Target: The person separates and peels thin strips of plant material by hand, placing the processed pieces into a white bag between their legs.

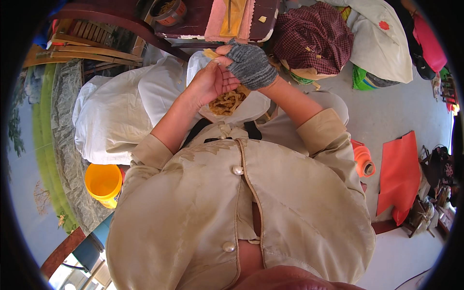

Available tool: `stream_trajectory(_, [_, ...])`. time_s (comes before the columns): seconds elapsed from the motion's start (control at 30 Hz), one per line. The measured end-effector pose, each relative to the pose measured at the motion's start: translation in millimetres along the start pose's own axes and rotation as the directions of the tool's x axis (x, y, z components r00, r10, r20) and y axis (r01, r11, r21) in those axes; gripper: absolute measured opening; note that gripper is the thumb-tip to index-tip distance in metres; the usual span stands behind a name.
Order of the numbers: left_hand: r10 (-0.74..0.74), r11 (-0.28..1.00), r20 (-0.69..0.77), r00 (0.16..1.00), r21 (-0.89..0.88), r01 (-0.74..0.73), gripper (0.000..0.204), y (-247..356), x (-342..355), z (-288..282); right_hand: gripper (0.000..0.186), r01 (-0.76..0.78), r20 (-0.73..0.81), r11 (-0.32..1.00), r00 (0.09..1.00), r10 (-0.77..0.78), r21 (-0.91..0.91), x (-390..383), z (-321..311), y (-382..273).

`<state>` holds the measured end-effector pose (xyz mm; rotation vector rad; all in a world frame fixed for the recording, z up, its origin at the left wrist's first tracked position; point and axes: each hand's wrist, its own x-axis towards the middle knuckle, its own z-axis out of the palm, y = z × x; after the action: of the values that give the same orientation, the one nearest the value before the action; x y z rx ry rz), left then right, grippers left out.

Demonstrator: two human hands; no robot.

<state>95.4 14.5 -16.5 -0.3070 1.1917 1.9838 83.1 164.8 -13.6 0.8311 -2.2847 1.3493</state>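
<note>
Both hands meet in front of me, over a white plastic bag [256, 104] in my lap that holds several yellow-brown dried strips [226, 102]. A pale yellow strip [210, 53] sticks out at the fingertips, where the two thumbs come close together. My left hand [211, 81] is bare, with its palm partly turned up and its fingers curled, the thumb against the strip. On my right hand [249, 63] is a grey fingerless knitted glove; its thumb and fingers close on the strip from the other side. The fingers partly hide how the strip is gripped.
Ahead stands a dark red stool [193, 29] bearing a pink cloth [216, 24], a yellow board [238, 19] and a small tub [170, 13]. White sacks [108, 113] lie left, beside a yellow bucket [103, 181]. A checkered cloth bundle [314, 36] sits ahead right.
</note>
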Motion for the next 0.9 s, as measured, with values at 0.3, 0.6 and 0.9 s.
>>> stream_trajectory(0.3, [0.087, 0.987, -0.237, 0.968, -0.113, -0.116, 0.016, 1, 12, -7, 0.031, -0.403, 0.065, 0.828, 0.909, 0.412, 0.39, 7, 10, 5])
stream_trajectory(0.6, [0.819, 0.196, 0.1, 0.565, 0.877, -0.439, 0.021, 25, -18, 19, 0.023, -0.416, 0.057, 0.73, 0.885, 0.462, 0.543, 15, -1, 15])
stream_trajectory(0.9, [0.86, -0.241, 0.405, 0.311, 0.859, -0.451, 0.016, 43, -19, 16, 0.023, -0.532, 0.25, 0.651, 0.841, 0.479, 0.542, 21, -20, -33])
